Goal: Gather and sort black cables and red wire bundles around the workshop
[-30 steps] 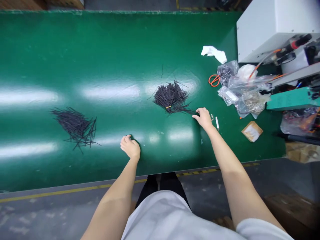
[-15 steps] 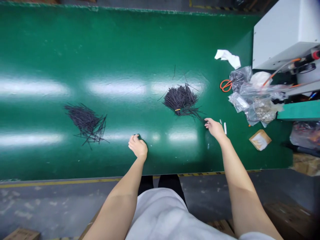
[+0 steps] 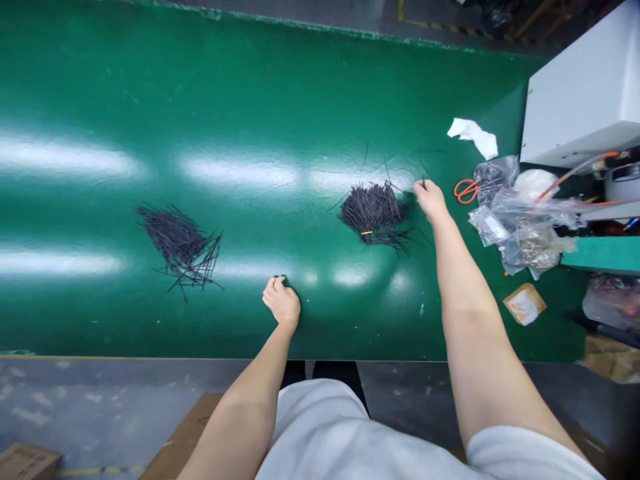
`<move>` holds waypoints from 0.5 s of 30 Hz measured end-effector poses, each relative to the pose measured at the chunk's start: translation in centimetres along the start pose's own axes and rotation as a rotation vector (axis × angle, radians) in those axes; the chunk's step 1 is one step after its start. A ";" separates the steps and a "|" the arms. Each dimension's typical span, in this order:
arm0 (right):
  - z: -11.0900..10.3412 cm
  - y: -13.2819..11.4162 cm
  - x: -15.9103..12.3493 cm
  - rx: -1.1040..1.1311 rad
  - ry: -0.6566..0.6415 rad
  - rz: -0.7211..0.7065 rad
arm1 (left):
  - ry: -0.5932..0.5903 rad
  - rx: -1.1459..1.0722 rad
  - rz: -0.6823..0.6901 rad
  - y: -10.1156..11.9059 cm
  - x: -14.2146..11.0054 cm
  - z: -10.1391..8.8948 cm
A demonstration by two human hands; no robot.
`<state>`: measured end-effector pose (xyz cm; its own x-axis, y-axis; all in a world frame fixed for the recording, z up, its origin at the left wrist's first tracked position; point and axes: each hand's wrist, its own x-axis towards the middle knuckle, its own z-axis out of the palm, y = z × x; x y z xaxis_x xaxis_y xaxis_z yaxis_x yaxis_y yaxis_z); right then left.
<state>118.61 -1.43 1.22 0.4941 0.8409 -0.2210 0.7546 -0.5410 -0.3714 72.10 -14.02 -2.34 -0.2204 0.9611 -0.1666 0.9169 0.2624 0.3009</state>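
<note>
My right hand (image 3: 429, 199) is closed just right of a bundle of thin black strands (image 3: 374, 210) with a yellow band round it. A small dark bit shows at its fingertips, too little to name. Low over the middle of the table, my left hand (image 3: 281, 300) has its fingers curled in. Something dark is at those fingertips as well, and I cannot make it out. Farther left lies a loose pile of similar black strands (image 3: 177, 240), its lower right end scattered. A few single strands stick out around the banded bundle.
On the right of the green table (image 3: 250, 100) are orange-handled scissors (image 3: 466, 191), clear plastic bags (image 3: 530, 227) and a crumpled white cloth or paper (image 3: 474, 135). A brown-and-white packet (image 3: 525, 304) lies nearer. A pale box-shaped cabinet (image 3: 575, 100) stands at the far right.
My right hand has moved away from me, from the bundle's near right side to its far right side. My left hand has barely moved. The whole view has shifted slightly.
</note>
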 end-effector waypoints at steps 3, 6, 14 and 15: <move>2.3 -3.0 1.1 -0.016 -0.048 0.091 | -0.011 0.002 -0.008 0.0 -0.1 0.0; 3.9 -5.4 -1.1 -0.036 -0.059 0.023 | -0.024 -0.009 -0.018 0.1 -0.1 -0.1; 7.6 -9.1 -5.5 -0.181 -0.111 -0.123 | -0.021 -0.021 -0.010 0.2 -0.1 -0.1; 8.2 -9.4 -5.9 -0.184 -0.117 -0.146 | -0.022 -0.026 -0.009 0.2 -0.1 -0.1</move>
<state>105.08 -1.15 -1.36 0.3289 0.9008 -0.2836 0.8853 -0.3986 -0.2395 72.31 -14.08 -2.19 -0.2214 0.9565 -0.1899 0.9057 0.2739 0.3235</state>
